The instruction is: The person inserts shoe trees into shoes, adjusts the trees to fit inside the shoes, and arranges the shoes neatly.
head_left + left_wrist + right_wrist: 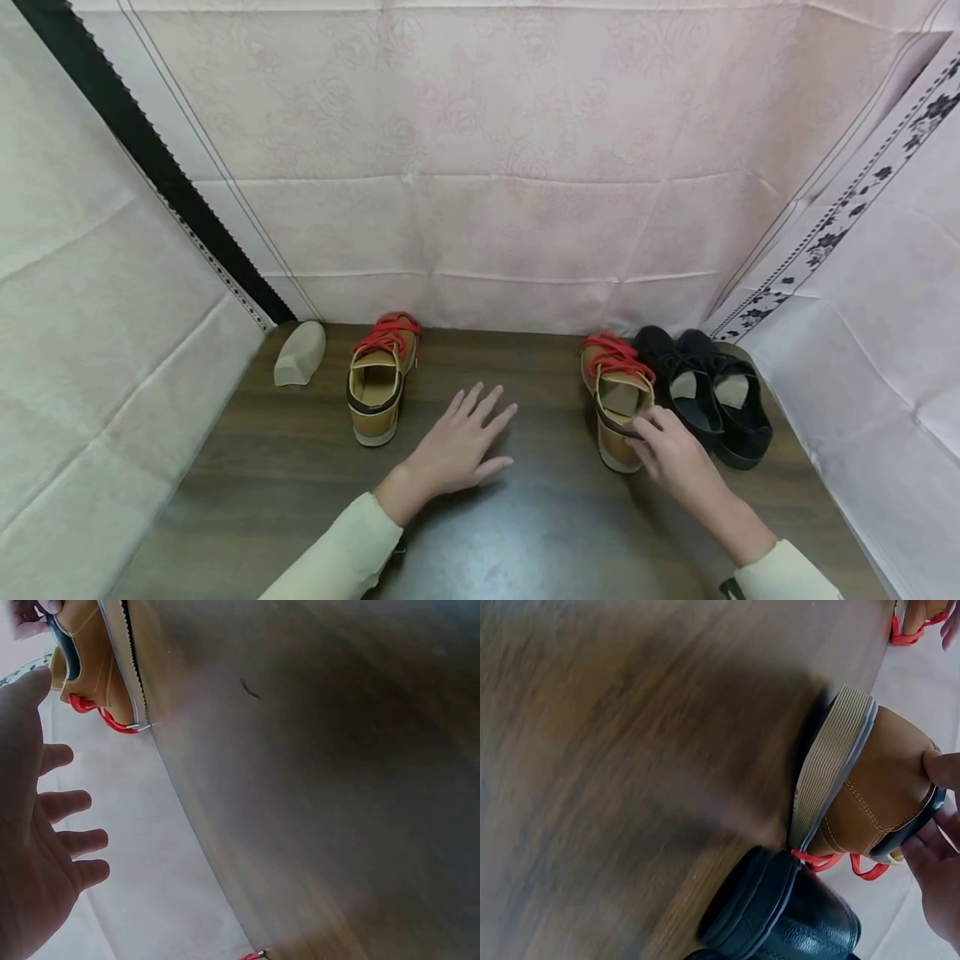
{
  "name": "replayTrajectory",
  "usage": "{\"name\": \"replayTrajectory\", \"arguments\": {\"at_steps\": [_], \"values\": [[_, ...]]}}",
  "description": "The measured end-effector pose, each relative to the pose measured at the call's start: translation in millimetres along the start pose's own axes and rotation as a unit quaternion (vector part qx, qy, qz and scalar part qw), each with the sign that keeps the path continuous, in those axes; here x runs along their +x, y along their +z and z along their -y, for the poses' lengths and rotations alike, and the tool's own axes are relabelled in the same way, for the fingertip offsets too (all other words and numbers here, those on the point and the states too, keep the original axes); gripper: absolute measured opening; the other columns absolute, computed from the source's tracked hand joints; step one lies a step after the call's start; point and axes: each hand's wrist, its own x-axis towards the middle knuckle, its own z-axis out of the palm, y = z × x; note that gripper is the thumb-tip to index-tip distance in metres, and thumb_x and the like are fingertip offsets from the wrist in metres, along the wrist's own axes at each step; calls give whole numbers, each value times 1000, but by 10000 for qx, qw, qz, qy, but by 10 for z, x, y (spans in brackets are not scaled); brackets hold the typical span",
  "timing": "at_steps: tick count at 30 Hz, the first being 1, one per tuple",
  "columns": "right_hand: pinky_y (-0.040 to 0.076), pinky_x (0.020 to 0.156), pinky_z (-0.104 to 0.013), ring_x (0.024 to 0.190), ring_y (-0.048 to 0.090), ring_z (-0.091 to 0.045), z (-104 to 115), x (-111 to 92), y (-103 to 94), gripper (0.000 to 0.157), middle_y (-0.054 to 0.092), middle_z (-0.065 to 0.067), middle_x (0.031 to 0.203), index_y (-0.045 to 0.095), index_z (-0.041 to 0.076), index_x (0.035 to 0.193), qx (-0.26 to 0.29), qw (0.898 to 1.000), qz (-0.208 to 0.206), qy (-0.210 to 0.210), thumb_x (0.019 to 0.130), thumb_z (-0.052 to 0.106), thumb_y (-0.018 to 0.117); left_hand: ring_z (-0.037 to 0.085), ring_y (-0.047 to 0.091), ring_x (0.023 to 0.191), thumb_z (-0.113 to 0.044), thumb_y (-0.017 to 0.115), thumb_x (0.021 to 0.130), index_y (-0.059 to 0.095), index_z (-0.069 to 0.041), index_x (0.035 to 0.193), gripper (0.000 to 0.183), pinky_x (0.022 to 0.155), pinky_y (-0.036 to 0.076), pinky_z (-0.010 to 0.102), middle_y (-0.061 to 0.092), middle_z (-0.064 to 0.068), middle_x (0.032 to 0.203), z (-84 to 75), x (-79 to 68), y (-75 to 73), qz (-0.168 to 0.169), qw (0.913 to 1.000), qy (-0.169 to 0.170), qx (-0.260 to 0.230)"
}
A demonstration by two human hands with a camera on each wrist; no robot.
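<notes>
Close to the camera, the right hand (pixel 671 454) pinches a tan shoe (pixel 617 402) at the heel (toe toward the backdrop (pixel 487 233), long axis running away from that nearer hand); black shoes (pixel 742 433) stand just rightward, and the left hand (pixel 456 450), spread and empty, hovers toward the other tan shoe (pixel 375 387).

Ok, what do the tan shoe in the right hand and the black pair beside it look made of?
Tan shoe: probably matte leather or imitation, judging by smooth panels and stitched seams; its ribbed sole looks like rubber. Black shoes: likely leather or synthetic, given the glossy, finely grained upper.
</notes>
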Motion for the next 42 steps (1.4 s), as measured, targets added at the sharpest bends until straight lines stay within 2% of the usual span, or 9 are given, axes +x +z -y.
{"name": "replayTrajectory", "arguments": {"at_steps": [3,23,30,36,42], "values": [[50,67,-33,83,55,-14,-34,4,-14,31,58,1,91,70,13,95,-71,9999,-78,-61,73,4,90,43,29,154,-62,51,101,33,-22,163,76,122,28,59,28,15,169,-13,47,11,-29,10000,33,40],[53,68,-39,86,57,-16,-325,-15,-43,27,58,1,93,67,16,94,-299,9993,238,-5,78,6,87,42,29,154,-63,47,102,30,-23,164,76,123,27,58,27,14,170,-18,194,21,118,9998,-27,129],[51,70,-37,87,56,-15,-396,-22,-49,27,59,1,95,68,15,96,-190,9994,279,-105,78,7,87,42,31,153,-62,50,102,33,-20,163,76,123,28,58,28,16,169,13,181,-5,-15,9998,-65,172],[51,69,-36,86,56,-15,-428,-21,-61,35,60,-2,98,69,12,98,-38,9995,257,-191,72,5,90,41,30,154,-61,51,102,35,-19,162,75,123,29,58,29,16,168,75,135,-51,-47,9995,-193,231],[50,82,-38,98,62,-22,-377,-27,-79,42,64,-6,108,70,8,108,-22,9998,198,-51,71,7,90,42,29,154,-58,55,102,37,-18,161,74,123,28,58,30,18,168,154,74,-149,-80,9994,-303,146]]}}
